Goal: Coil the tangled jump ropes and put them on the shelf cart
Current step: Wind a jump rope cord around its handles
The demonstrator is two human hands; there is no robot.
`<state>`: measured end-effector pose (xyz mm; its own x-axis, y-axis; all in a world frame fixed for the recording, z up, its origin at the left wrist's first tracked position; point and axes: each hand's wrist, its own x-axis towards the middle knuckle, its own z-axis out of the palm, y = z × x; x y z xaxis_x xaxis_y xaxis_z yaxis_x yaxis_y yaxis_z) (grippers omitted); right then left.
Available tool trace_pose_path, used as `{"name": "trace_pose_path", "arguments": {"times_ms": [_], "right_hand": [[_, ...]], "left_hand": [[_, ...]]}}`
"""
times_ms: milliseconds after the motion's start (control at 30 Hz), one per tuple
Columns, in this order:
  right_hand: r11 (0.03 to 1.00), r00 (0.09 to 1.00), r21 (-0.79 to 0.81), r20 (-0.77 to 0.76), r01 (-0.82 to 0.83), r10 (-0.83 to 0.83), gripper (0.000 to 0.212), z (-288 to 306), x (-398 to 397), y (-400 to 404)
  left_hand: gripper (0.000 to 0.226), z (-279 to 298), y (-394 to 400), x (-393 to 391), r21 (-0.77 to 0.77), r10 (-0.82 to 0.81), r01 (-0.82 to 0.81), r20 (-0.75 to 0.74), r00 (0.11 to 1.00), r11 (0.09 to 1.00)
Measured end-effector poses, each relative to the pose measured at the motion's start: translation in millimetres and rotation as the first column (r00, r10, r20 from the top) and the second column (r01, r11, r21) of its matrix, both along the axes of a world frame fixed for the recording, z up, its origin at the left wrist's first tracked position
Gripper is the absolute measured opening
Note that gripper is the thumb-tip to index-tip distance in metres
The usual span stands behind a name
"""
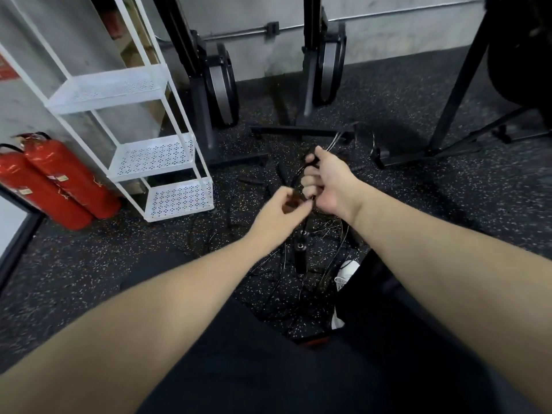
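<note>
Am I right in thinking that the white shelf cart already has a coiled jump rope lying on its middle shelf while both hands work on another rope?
Not quite: in the head view the white shelf cart shows no rope on its middle shelf or on any other shelf. The rest holds: the left hand and right hand are both working on a black jump rope.

Dim, flat indoor light; speckled floor (388,204) murky, soft shadow toward 1 o'clock. Motion blur on left hand (276,215). Strong wide-angle bowing at edges, white shelf cart (125,85) posts leaning. Overall soft.
</note>
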<state>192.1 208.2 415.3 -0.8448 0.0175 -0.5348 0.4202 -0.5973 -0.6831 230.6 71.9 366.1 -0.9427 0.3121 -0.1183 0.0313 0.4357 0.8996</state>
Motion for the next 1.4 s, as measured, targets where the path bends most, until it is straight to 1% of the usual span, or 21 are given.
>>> {"name": "trace_pose_path", "arguments": {"times_ms": [67, 133, 167, 200, 267, 333, 433, 533, 633, 700, 733, 800, 833, 933, 1000, 1033, 1067, 1133, 1200, 1333, 1400], "right_hand": [[0.98, 0.998, -0.191, 0.037, 0.063, -0.057, 0.046, 2, -2, 1], [0.945, 0.994, -0.308, 0.057, 0.111, -0.098, 0.048, 7, -1, 0], [0.935, 0.992, -0.331, 0.056, 0.126, -0.114, 0.048, 9, -2, 0], [0.929, 0.99, -0.342, 0.054, 0.139, -0.129, 0.048, 10, -3, 0], [0.925, 0.985, -0.338, 0.046, 0.173, -0.168, 0.047, 8, -5, 3], [0.927, 0.977, -0.311, 0.042, 0.211, -0.208, 0.045, 6, -5, 8], [0.967, 0.98, -0.162, 0.035, 0.197, -0.194, 0.038, -1, -4, 17], [0.999, 1.0, 0.027, 0.02, 0.024, -0.024, 0.059, -10, 4, 17], [0.967, 0.998, 0.244, 0.001, -0.068, 0.07, 0.066, -10, 22, 0], [0.88, 0.968, 0.43, -0.052, -0.202, 0.247, 0.071, -15, 35, -10], [0.793, 0.919, 0.529, -0.061, -0.302, 0.39, 0.075, -20, 41, -11], [0.629, 0.797, 0.654, -0.066, -0.42, 0.601, 0.063, -35, 52, -12], [0.614, 0.761, 0.663, -0.102, -0.428, 0.64, 0.059, -40, 56, -12], [0.69, 0.793, 0.646, -0.21, -0.327, 0.572, 0.084, -55, 60, -12], [0.687, 0.828, 0.679, -0.208, -0.26, 0.52, 0.077, -59, 60, -15], [0.687, 0.849, 0.689, -0.201, -0.233, 0.489, 0.069, -61, 60, -16], [0.697, 0.865, 0.683, -0.195, -0.217, 0.461, 0.063, -63, 61, -16], [0.744, 0.89, 0.647, -0.225, -0.168, 0.397, 0.055, -64, 60, -15], [0.817, 0.912, 0.568, -0.273, -0.103, 0.306, 0.05, -61, 56, -11], [0.947, 0.969, 0.32, -0.227, -0.016, 0.093, 0.015, -54, 51, -6], [0.969, 0.987, 0.245, -0.159, 0.019, 0.021, 0.015, -57, 51, -1]], "left_hand": [[0.036, -9, 5, 5, -0.016, -0.055, 0.056, 0.081, 0.995, 0.998], [0.027, -17, 7, 9, -0.123, -0.077, 0.091, 0.113, 0.991, 0.988], [0.028, -20, 7, 10, -0.172, -0.072, 0.091, 0.118, 0.99, 0.981], [0.036, -23, 6, 12, -0.191, -0.055, 0.077, 0.119, 0.991, 0.979], [0.047, -24, 3, 13, -0.158, 0.012, 0.004, 0.103, 0.995, 0.987], [0.045, -23, -1, 12, -0.12, 0.056, -0.052, 0.035, 0.998, 0.991], [0.043, -17, -4, 5, -0.039, 0.08, -0.078, 0.045, 0.996, 0.996], [0.046, -7, -2, -5, 0.026, 0.085, -0.086, 0.042, 0.996, 0.996], [0.04, 14, 3, -14, 0.093, 0.128, -0.134, 0.063, 0.99, 0.987], [0.04, 26, 6, -21, 0.109, 0.166, -0.175, 0.088, 0.982, 0.979], [0.039, 29, 7, -27, 0.119, 0.206, -0.22, 0.124, 0.971, 0.968], [0.035, 36, 9, -36, 0.206, 0.275, -0.331, 0.257, 0.926, 0.921], [0.035, 40, 10, -39, 0.291, 0.287, -0.383, 0.324, 0.901, 0.877], [0.038, 49, 15, -45, 0.449, 0.331, -0.528, 0.447, 0.831, 0.721], [0.04, 53, 18, -47, 0.484, 0.349, -0.595, 0.508, 0.788, 0.642], [0.04, 55, 20, -48, 0.484, 0.346, -0.601, 0.517, 0.783, 0.636], [0.04, 57, 21, -48, 0.477, 0.34, -0.584, 0.504, 0.794, 0.657], [0.04, 59, 21, -45, 0.411, 0.317, -0.507, 0.448, 0.836, 0.758], [0.046, 53, 19, -36, 0.353, 0.264, -0.439, 0.446, 0.855, 0.826], [0.073, 24, 15, -6, 0.326, 0.076, -0.315, 0.577, 0.813, 0.892], [0.069, 9, 16, 8, 0.346, 0.003, -0.265, 0.604, 0.797, 0.9]]}}
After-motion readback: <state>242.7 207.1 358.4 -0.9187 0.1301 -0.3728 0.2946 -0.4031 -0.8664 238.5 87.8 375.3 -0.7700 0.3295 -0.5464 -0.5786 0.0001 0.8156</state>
